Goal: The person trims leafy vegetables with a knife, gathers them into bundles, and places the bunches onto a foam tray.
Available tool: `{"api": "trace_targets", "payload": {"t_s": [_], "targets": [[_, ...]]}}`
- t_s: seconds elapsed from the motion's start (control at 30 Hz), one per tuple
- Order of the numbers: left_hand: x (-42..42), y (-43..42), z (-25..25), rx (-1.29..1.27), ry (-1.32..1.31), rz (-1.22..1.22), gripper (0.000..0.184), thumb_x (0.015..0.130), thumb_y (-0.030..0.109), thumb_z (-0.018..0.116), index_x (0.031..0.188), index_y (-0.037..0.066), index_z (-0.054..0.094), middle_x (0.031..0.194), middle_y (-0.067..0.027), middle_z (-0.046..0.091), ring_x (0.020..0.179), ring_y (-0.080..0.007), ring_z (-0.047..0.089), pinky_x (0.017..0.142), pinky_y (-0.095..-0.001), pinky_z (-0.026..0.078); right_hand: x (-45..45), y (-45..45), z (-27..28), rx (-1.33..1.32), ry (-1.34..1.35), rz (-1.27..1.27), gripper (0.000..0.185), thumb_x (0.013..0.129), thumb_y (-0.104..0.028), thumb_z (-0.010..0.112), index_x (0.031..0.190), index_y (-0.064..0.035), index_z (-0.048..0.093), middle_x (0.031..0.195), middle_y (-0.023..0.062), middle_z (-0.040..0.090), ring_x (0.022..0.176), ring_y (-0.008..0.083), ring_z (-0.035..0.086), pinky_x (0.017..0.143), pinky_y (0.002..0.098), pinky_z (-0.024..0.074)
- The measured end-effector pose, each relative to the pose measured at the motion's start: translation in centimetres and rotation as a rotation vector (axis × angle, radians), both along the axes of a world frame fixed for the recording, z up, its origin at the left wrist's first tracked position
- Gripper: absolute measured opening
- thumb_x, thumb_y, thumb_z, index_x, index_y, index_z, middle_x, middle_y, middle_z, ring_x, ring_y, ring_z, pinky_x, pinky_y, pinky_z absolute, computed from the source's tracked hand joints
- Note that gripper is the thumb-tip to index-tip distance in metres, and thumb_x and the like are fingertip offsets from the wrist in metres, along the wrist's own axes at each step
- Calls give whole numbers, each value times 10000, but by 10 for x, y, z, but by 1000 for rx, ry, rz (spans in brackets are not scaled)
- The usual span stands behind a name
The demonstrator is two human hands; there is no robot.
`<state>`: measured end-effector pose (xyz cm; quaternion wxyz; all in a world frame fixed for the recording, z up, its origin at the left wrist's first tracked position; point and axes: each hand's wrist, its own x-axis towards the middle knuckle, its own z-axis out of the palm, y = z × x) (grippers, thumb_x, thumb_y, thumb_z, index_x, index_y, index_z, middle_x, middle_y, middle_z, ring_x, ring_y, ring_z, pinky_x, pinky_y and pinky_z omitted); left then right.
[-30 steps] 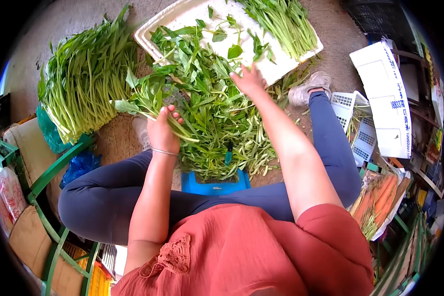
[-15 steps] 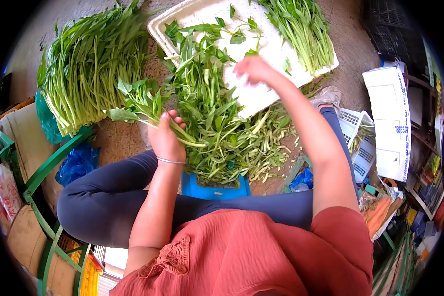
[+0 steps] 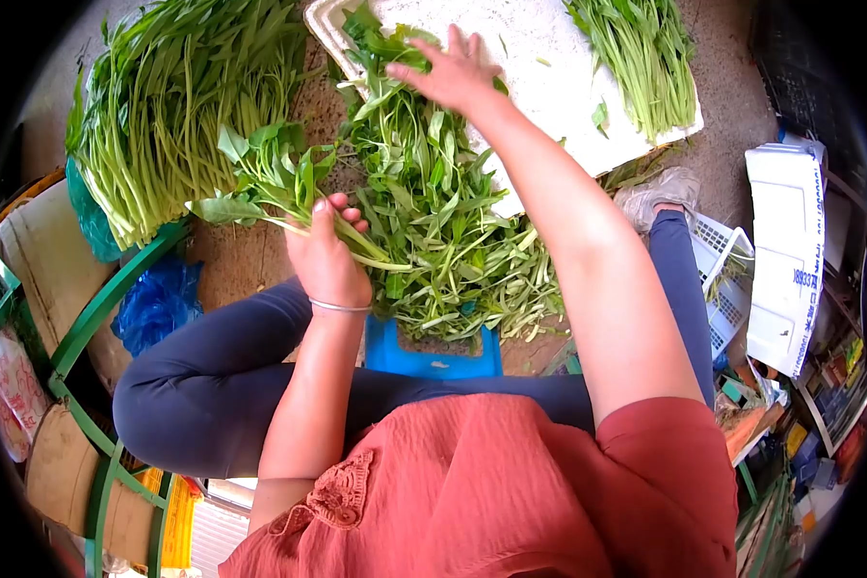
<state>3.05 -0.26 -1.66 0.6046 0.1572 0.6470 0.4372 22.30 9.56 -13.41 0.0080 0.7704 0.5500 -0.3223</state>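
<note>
My left hand point(image 3: 329, 252) is closed round a small bunch of water spinach point(image 3: 277, 183), leaves pointing up and left, stems toward the right. Over the upper left of the white foam tray point(image 3: 535, 96), my right hand point(image 3: 453, 75) has its fingers spread, with loose leaves point(image 3: 380, 43) under and beside the fingertips. A heap of loose leaves and cut stems point(image 3: 433, 222) spills from the tray's left edge down to the ground between my legs. On the tray's right side lies a neat bundle of water spinach point(image 3: 645, 72).
A large stack of water spinach point(image 3: 178, 116) stands at the upper left. Near my left knee are a blue plastic bag point(image 3: 159, 306) and a green metal frame point(image 3: 106, 299). A blue plastic stool point(image 3: 433, 356) sits before me; a white foam box point(image 3: 782, 260) and plastic baskets point(image 3: 718, 250) are at right.
My right hand has moved up and left across the foam tray, and its fingers have spread. Loose sprigs on the tray's middle are now gathered at its left edge. My left hand still holds its bunch.
</note>
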Motion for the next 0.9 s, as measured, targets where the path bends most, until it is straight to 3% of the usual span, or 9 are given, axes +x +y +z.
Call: {"api": "trace_targets", "payload": {"t_s": [0.13, 0.2, 0.23, 0.27, 0.3, 0.5, 0.67, 0.73, 0.9], "targets": [[-15, -5, -17, -12, -44, -35, 104, 854, 106, 462, 952, 83, 434, 795, -32, 526, 633, -114, 494, 559, -258, 448, -13, -40, 12, -60, 51, 139, 873, 638, -748, 422, 1319, -218, 288, 1416, 110, 49, 1302, 313, 12, 981, 602, 98], [-16, -5, -17, -44, -45, -34, 73, 857, 94, 432, 925, 69, 419, 747, -29, 506, 567, -95, 458, 499, -237, 420, -19, -61, 24, -71, 148, 156, 716, 701, -497, 579, 1293, -177, 337, 1404, 124, 133, 1302, 283, 84, 1021, 517, 141], [-16, -4, -15, -47, -50, -15, 65, 858, 95, 430, 918, 72, 419, 733, -21, 495, 553, -88, 441, 483, -234, 408, -26, -73, 29, 96, 177, 136, 548, 731, -361, 590, 1204, -136, 430, 1278, 146, 370, 1194, 268, 341, 970, 433, 318], [-16, -3, -14, -37, -56, -14, 65, 858, 95, 430, 918, 72, 419, 733, -21, 495, 553, -88, 441, 483, -234, 408, -25, -83, 36, -184, 453, -10, 330, 752, -198, 580, 1057, -104, 495, 1035, 108, 519, 916, 211, 519, 793, 338, 452], [-17, -3, -12, -13, -49, 1, 61, 859, 95, 429, 915, 73, 418, 731, -20, 495, 551, -86, 440, 481, -234, 407, -30, -98, 49, -209, 519, -65, 193, 753, -97, 564, 937, -88, 504, 884, 74, 517, 730, 158, 508, 657, 291, 462], [-22, 7, 13, 127, -82, 73, 75, 858, 93, 437, 924, 61, 420, 750, -37, 513, 556, -94, 449, 490, -237, 416, -80, -204, 76, -144, 314, 68, 356, 715, -45, 601, 1059, -85, 517, 913, 116, 550, 775, 199, 561, 684, 281, 513], [-35, 15, 32, 185, -153, 136, 55, 874, 119, 437, 885, 69, 457, 775, -35, 543, 599, -120, 480, 548, -290, 428, -131, -271, 86, -470, 277, 376, 711, 672, -235, 670, 1265, -60, 319, 1203, 189, 421, 1107, 305, 421, 924, 384, 369], [-40, 15, 33, 200, -167, 175, 58, 875, 124, 440, 878, 68, 455, 778, -37, 551, 603, -124, 489, 551, -298, 432, -129, -255, 107, -734, 587, 511, 699, 662, -240, 681, 1269, -108, 360, 1186, 168, 471, 1083, 288, 461, 930, 360, 362], [-40, 12, 27, 133, -131, 157, 118, 881, 126, 427, 975, 56, 436, 869, -57, 572, 641, -143, 497, 572, -314, 435, -101, -179, 101, -274, 209, 148, 154, 738, -173, 551, 834, -88, 636, 847, 126, 624, 776, 271, 599, 739, 365, 477]]}}
